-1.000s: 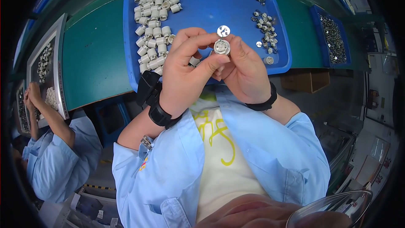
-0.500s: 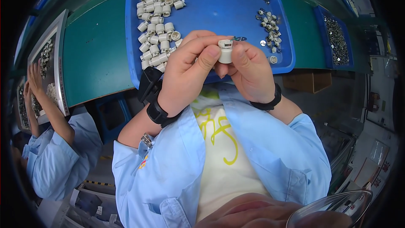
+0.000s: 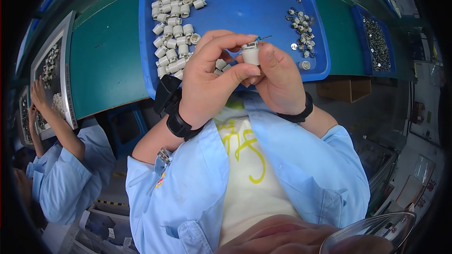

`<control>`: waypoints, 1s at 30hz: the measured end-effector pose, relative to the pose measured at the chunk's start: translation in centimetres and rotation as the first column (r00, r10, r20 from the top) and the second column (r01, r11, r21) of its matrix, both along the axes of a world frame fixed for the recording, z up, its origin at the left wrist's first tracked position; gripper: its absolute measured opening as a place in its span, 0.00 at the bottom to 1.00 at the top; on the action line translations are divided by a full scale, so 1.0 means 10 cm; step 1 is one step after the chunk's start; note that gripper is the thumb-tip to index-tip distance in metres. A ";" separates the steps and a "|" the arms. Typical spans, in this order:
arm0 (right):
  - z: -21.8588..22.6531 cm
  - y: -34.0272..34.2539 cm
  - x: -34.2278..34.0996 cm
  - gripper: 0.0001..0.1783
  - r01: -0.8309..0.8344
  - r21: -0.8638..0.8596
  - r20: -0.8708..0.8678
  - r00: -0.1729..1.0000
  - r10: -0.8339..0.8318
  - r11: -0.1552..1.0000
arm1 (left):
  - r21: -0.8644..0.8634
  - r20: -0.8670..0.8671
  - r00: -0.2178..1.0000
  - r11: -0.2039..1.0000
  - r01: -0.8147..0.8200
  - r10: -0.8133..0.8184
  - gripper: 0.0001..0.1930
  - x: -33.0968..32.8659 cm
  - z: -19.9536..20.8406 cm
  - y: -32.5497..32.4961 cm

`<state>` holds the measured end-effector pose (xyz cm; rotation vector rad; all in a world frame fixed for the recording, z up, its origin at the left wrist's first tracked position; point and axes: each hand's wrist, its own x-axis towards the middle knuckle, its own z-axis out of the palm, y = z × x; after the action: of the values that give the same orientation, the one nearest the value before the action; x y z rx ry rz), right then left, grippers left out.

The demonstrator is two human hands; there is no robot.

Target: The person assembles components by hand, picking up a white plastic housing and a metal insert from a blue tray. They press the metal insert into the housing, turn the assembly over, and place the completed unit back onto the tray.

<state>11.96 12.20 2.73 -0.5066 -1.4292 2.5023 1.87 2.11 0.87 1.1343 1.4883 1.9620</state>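
Above the near edge of the blue tray [image 3: 240,14], both hands hold one white lamp holder [image 3: 251,56]. My left hand [image 3: 209,68] has its index finger at the top rim and its thumb low against the side. The thumb of my right hand [image 3: 282,75] presses on the right side, with its other fingers mostly hidden behind. A small dark metal piece [image 3: 263,37] sticks out at the top of the holder. Many similar white lamp holders [image 3: 173,30] lie along the tray's left side. Small white-and-metal parts [image 3: 302,28] are heaped along its right.
The tray rests on a green table [image 3: 108,61]. To the right is a blue bin [image 3: 376,42] of small metal parts, with a cardboard box [image 3: 346,89] below table level. At left, a co-worker's hands [image 3: 40,99] reach over a metal-framed tray [image 3: 68,70].
My left index finger has lifted and straightened over the holder's top, and my left thumb has slid down its side. The holder has tilted slightly. The co-worker's hands shifted a little.
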 end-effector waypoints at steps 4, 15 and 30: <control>-0.03 0.02 0.01 0.23 -0.045 -0.003 -0.026 0.999 0.044 0.999 | 0.001 0.053 0.999 1.000 0.007 -0.007 0.19 0.01 -0.01 0.00; -0.03 0.12 0.36 0.17 0.017 0.110 -0.079 0.997 -0.009 0.994 | -0.073 -0.242 0.968 0.996 0.057 -0.073 0.15 0.07 0.06 0.04; -0.78 1.41 1.79 0.12 -0.050 0.986 0.151 0.686 -0.712 0.162 | -0.326 -0.160 0.987 0.945 -0.023 -0.031 0.06 -0.03 -0.18 -0.01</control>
<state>29.82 26.31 -5.04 -1.2105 -2.3178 0.5983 1.58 2.02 -0.94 1.1663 1.8129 1.5699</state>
